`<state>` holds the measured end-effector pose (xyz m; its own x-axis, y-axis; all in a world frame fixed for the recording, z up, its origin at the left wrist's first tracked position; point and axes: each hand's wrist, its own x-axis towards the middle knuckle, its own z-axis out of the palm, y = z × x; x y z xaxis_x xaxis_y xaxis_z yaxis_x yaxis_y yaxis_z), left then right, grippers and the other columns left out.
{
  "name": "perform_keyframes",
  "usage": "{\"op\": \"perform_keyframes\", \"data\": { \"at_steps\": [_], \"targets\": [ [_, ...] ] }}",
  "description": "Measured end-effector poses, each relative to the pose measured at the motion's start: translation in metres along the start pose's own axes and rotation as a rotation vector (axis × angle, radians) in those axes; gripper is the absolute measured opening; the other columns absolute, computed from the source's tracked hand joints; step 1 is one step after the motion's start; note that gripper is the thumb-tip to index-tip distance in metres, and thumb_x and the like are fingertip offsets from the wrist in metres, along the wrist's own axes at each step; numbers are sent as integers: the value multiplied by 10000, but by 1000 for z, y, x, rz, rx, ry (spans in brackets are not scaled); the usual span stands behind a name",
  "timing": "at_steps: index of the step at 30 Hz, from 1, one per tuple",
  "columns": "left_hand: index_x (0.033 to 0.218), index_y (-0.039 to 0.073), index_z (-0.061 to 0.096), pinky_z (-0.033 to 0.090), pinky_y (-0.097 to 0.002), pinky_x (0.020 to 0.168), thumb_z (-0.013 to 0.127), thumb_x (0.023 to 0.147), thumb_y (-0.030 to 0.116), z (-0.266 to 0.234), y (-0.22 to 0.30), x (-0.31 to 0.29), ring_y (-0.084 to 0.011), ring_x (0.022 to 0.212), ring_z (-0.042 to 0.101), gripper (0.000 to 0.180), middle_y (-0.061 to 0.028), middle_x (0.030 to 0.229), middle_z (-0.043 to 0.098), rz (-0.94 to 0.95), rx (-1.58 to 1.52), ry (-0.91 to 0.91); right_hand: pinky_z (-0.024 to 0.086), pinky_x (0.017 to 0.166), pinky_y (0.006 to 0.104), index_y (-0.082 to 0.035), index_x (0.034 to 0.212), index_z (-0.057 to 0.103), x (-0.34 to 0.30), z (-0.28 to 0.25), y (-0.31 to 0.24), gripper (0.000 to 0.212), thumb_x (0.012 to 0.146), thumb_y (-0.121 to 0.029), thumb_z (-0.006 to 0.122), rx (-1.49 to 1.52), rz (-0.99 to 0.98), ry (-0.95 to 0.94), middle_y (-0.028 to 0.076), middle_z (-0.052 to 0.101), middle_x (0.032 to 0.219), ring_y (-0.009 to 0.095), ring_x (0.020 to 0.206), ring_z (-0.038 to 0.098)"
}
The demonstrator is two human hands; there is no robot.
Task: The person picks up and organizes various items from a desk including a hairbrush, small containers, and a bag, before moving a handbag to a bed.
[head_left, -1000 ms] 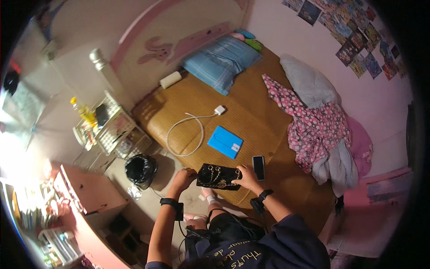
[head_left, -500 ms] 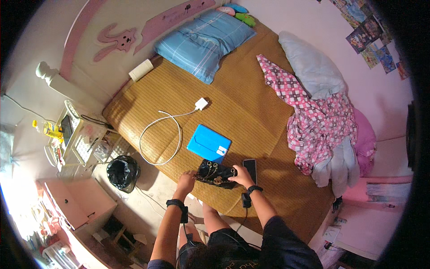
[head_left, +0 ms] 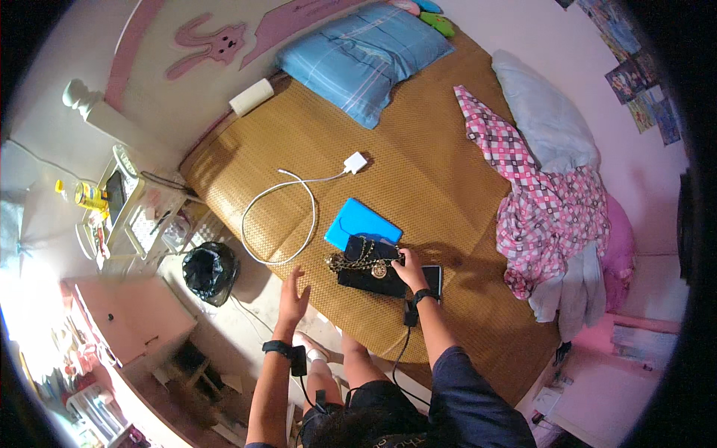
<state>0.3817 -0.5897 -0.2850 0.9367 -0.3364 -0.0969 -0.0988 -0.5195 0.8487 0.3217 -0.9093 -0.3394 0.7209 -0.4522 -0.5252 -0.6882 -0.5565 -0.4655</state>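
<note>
A small black handbag (head_left: pixel 357 279) with a gold chain strap (head_left: pixel 358 261) and a round gold charm lies near the bed's front edge. My right hand (head_left: pixel 409 270) is closed on the bag's right end, by the chain. Off to the left of the bag, my left hand (head_left: pixel 294 297) hangs free with its fingers apart, holding nothing. Just beyond the bag is a flat bright blue case (head_left: pixel 361 221), its near edge covered by the bag. A dark phone (head_left: pixel 432 278) lies on the mat beside my right hand, partly hidden by the hand and wrist.
On the woven bed mat (head_left: pixel 418 164) lie a white charger (head_left: pixel 355 163) with a looped cable, a blue pillow (head_left: pixel 358 63), a white roll (head_left: pixel 252 97) and a checked pink cloth (head_left: pixel 549 216). A black-lined bin (head_left: pixel 210 275) and a cart (head_left: pixel 142 224) stand left of the bed.
My left hand has let go of the bag and moved left, its fingers opening. The bag now lies flatter, its chain spread across it. The view has shifted slightly.
</note>
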Motion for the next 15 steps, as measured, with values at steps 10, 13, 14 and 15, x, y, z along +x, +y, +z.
{"op": "perform_keyframes", "data": {
  "at_steps": [10, 13, 14, 15],
  "targets": [
    [1224, 45, 448, 366, -320, 940, 558, 808, 23, -170, -1, -104, -204, 1047, 512, 431, -111, 1078, 566, -364, -68, 384, 450, 806, 373, -30, 1107, 491, -27, -23, -119, 327, 816, -129, 606, 227, -618, 29, 137, 536, 1079, 257, 947, 555],
    [1179, 30, 488, 379, -315, 929, 560, 812, 37, -224, -8, -172, -203, 1032, 522, 373, -111, 1071, 569, -373, -71, 570, 482, 721, 284, -17, 1049, 523, -42, -32, -170, 250, 819, -80, 598, 403, -648, -169, 87, 581, 997, 176, 864, 587],
    [1166, 28, 498, 384, -313, 924, 562, 813, 41, -236, -5, -199, -203, 1028, 526, 359, -111, 1071, 571, -387, -35, 640, 484, 729, 289, -19, 1052, 523, -47, -31, -182, 252, 818, -78, 597, 405, -698, -182, 88, 581, 1001, 180, 862, 587],
    [1164, 35, 500, 393, -315, 913, 561, 816, 58, -250, 24, -217, -212, 1024, 530, 354, -115, 1061, 577, -468, -43, 698, 483, 731, 294, -19, 1053, 523, -54, -32, -190, 250, 819, -77, 591, 355, -718, -199, 90, 582, 994, 186, 861, 586]
  ]
}}
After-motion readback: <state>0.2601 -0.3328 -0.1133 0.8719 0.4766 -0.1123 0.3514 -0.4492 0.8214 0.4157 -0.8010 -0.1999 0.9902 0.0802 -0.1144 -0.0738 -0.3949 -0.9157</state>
